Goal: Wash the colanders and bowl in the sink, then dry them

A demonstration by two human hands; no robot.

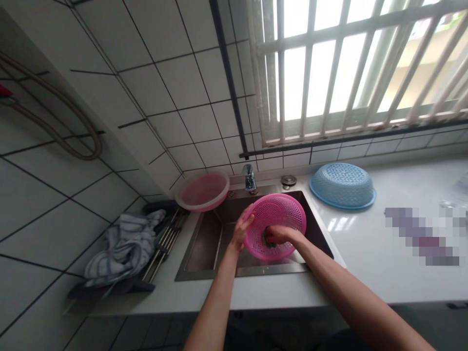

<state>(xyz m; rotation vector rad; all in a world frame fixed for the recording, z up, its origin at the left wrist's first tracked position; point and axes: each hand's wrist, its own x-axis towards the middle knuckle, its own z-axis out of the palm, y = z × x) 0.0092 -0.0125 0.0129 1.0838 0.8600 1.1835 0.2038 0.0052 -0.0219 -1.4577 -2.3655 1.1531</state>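
A pink plastic colander is tilted over the steel sink, its open side toward me. At its left rim, my left hand is closed, thumb on the inside of the wall and fingers behind it. My right hand reaches into the bowl and presses a small dark scouring pad against the inner wall. The fingers hide most of the pad, so its exact shape cannot be seen. Behind the colander stands the chrome faucet; no running water is visible.
A pink basin rests at the sink's back left corner. An upturned blue basket and a drain plug are to the right. On the left, a striped cloth lies by a metal rack. A pixelated patch covers part of the right counter.
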